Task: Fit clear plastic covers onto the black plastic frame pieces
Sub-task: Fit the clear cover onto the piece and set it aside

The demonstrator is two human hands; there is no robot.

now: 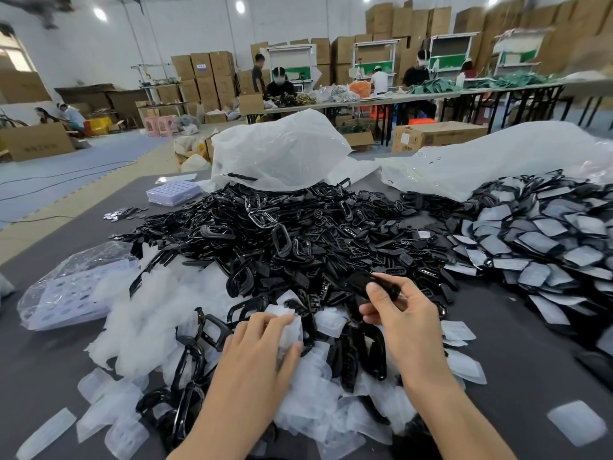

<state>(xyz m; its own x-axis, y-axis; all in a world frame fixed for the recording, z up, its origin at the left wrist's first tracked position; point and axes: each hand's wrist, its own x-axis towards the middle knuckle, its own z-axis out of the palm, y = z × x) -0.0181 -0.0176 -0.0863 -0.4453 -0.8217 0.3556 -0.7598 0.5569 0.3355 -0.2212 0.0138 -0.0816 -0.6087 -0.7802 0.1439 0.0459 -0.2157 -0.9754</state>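
Hands work nearest: left hand (262, 340) pinches a clear cover (291, 331) off the white heap (149, 313), and right hand (403, 315) grips a black frame piece (366, 283) just above. Pick-up step, by the look; next, cover must line up with frame. Fingers and blur hide the frame's shape. Beyond sprawls the black frame pile (282, 234).
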